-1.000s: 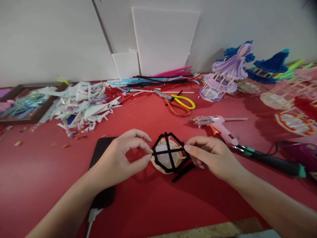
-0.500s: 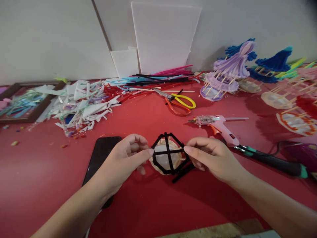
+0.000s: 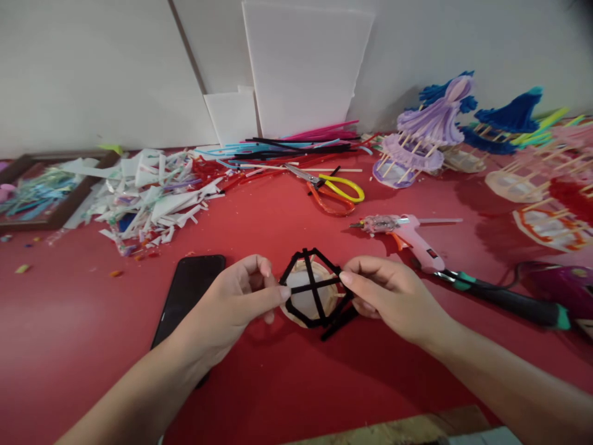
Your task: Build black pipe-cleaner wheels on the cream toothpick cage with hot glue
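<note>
Between my hands is a black eight-sided pipe-cleaner frame (image 3: 314, 285) with a cross inside it. It lies over a round white base (image 3: 303, 314) with a beige rim and short sticks, which shows through the gaps. My right hand (image 3: 386, 290) pinches the frame's right corner between thumb and fingers. At the left corner, the thumb of my left hand (image 3: 241, 290) presses on the frame, its forefinger lifted a little and curled; the other fingertips are partly hidden. A loose black strip (image 3: 340, 324) sticks out below the frame, at lower right.
A black phone (image 3: 189, 296) lies left, partly under my left forearm. Beyond the frame are scissors (image 3: 331, 188) and a pink glue gun (image 3: 412, 238). Green-handled pliers (image 3: 504, 300) lie right. Scraps (image 3: 152, 191), pipe cleaners (image 3: 296, 148) and small carousel-like models (image 3: 417, 136) line the back.
The frame has turned slightly, its crossbar now rising toward the right. My left forefinger has lifted away from the thumb. The view has shifted a little.
</note>
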A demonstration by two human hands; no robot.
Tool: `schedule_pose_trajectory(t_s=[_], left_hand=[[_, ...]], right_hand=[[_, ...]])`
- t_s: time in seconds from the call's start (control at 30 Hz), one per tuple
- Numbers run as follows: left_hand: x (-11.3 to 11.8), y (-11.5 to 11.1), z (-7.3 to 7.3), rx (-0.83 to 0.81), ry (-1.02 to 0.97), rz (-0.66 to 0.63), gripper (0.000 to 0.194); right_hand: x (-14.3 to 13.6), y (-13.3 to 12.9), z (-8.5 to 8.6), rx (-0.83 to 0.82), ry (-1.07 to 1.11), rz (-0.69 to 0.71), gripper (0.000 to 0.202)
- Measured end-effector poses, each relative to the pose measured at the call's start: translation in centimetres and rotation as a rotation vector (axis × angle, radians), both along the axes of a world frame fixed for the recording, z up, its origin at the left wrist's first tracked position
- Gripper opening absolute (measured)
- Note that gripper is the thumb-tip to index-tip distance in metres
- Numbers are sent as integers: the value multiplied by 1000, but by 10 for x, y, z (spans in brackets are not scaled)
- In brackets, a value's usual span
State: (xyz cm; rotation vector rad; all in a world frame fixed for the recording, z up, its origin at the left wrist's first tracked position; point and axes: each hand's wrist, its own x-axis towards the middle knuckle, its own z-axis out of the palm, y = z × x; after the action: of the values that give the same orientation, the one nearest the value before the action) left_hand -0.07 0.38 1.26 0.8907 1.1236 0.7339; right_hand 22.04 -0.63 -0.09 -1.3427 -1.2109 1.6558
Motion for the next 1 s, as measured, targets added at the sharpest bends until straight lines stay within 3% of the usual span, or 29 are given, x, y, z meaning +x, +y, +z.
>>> schedule_pose_trajectory(t_s=[0.37,0.6,0.77,0.9,1.0], left_hand=[[0,1,1,-38,-52,4,41],[0,4,0,-36,-48,48,41],[2,2,3,45,24,33,34],[3,1,5,98,89,39,30],[3,0,4,114,100,37,28]], right_hand=[[5,-2,-5,-4,64,0,40],[10,2,-11,32,43,-98,33],[13,5,-16,42,153,-196,20],[16,9,-13,14,177,-266,39],[22,9,-9,127,87,-255,43]])
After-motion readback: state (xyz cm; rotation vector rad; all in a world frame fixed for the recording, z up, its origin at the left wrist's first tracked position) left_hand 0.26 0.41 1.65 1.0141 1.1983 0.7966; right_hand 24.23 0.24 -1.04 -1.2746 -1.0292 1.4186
